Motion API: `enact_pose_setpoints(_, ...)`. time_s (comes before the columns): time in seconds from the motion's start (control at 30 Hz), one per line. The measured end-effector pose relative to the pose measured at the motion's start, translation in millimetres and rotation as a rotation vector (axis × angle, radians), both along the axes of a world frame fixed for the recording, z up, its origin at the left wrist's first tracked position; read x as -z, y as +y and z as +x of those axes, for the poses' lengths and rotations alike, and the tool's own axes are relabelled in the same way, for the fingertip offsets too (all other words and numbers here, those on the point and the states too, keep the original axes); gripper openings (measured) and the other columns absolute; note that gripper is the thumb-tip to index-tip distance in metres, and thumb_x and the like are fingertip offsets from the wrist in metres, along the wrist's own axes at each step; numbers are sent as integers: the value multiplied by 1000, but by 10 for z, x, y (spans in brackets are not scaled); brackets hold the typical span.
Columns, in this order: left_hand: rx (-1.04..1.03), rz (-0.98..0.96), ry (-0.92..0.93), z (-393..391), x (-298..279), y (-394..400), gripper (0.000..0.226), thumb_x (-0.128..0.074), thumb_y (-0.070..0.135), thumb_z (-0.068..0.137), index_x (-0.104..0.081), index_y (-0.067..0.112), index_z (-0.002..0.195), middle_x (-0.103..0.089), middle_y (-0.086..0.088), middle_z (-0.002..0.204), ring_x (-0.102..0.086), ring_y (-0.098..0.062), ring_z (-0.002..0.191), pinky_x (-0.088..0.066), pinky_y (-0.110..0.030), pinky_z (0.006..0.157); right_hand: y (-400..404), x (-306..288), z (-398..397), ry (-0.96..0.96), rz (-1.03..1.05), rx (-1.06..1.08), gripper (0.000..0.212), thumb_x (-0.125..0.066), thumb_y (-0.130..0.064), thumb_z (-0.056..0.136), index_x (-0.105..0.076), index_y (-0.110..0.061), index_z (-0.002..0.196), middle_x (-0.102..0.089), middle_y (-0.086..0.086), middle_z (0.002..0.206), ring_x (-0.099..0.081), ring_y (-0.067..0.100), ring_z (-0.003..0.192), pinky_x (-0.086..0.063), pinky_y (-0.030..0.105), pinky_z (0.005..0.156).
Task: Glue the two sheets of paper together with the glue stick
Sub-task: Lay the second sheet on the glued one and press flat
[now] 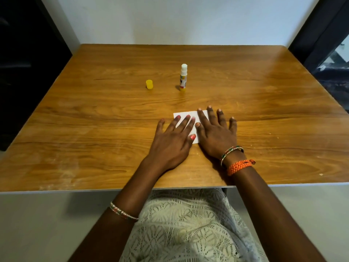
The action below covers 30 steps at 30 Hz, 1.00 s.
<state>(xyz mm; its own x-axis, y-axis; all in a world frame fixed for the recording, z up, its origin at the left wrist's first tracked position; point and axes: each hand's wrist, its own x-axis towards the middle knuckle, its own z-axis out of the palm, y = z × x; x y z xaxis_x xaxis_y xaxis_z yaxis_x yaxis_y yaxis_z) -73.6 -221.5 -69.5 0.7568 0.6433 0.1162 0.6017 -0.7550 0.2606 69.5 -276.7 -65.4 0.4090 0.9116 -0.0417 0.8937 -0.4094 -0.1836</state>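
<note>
A small white paper (186, 115) lies flat on the wooden table (94, 120) near the front middle; I cannot tell whether it is one sheet or two stacked. My left hand (172, 138) rests flat on its left part, fingers spread. My right hand (215, 131) lies flat on its right part, fingers spread too. Both palms hide most of the paper. Farther back, the glue stick (183, 77) stands upright, uncapped, with white glue showing at the top. Its yellow cap (149, 84) sits on the table to the left of it.
The table backs onto a white wall. Dark furniture stands at the left, and a dark frame at the right. The table's front edge is close to my lap, which is covered in white lace cloth.
</note>
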Motion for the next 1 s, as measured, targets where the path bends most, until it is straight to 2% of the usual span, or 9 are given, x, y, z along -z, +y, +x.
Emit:
enact_pose_setpoints(0.1, -57, 29, 37, 46, 50, 15, 51, -20, 42, 99, -10, 34, 148, -11, 10, 158, -5, -15, 146, -1, -45, 115, -2, -6, 2, 1, -12, 8, 54, -13, -47, 98, -1, -36, 149, 3, -2, 160, 5, 24, 147, 6, 54, 114)
enact_pose_setpoints(0.23, -206, 0, -30, 20, 61, 35, 49, -24, 38, 99, -17, 33, 147, -16, 6, 157, -9, -17, 146, -4, -40, 116, -9, -10, -5, 6, -21, 8, 54, -11, -49, 98, 1, -36, 149, 5, -2, 160, 7, 25, 147, 9, 54, 113)
enact_pose_setpoints(0.37, -235, -11, -58, 35, 38, 20, 49, -24, 35, 99, -19, 30, 147, -18, 4, 157, -10, -18, 145, -4, -40, 116, -24, -35, -27, 24, -48, 53, 53, -11, -47, 98, 1, -35, 149, 8, 1, 160, 12, 27, 146, 12, 56, 112)
enact_pose_setpoints(0.47, -226, -24, -71, 8, 35, 3, 49, -22, 35, 99, -17, 29, 147, -16, 2, 157, -9, -17, 145, -2, -38, 116, -92, -94, -76, -24, -34, 196, 54, -18, -40, 100, -5, -27, 150, 5, 8, 160, 12, 32, 146, 13, 60, 110)
enact_pose_setpoints(0.57, -211, -5, -34, 7, 40, 8, 49, -22, 38, 99, -20, 29, 147, -15, 0, 158, -9, -19, 146, -2, -40, 116, -158, -161, -176, -105, 60, 212, 56, -29, -36, 99, -9, -21, 150, 0, 7, 160, 7, 30, 146, 12, 60, 110)
enact_pose_setpoints(0.67, -204, 2, -24, 8, 38, 11, 49, -23, 37, 98, -21, 28, 146, -17, -1, 157, -10, -20, 145, -4, -41, 115, -161, -165, -341, -28, 99, 81, 52, -27, -39, 99, -19, -23, 148, -10, 4, 160, -2, 24, 147, 12, 58, 111)
enact_pose_setpoints(0.77, -204, -11, -21, 1, 40, 9, 48, -25, 35, 99, -21, 28, 147, -17, -2, 157, -10, -20, 146, -4, -41, 115, -193, -113, -397, 28, 60, 1, 52, -26, -43, 98, -19, -27, 148, -14, 2, 159, -6, 21, 147, 11, 58, 111)
enact_pose_setpoints(1.0, -196, -8, -31, 1, 76, 23, 58, -14, 43, 90, -26, 29, 146, -21, -2, 156, -13, -22, 145, -6, -42, 115, -495, -196, 323, 154, 56, 86, 49, -40, -39, 96, -28, -36, 144, -20, -7, 158, -11, 15, 146, 6, 60, 111)
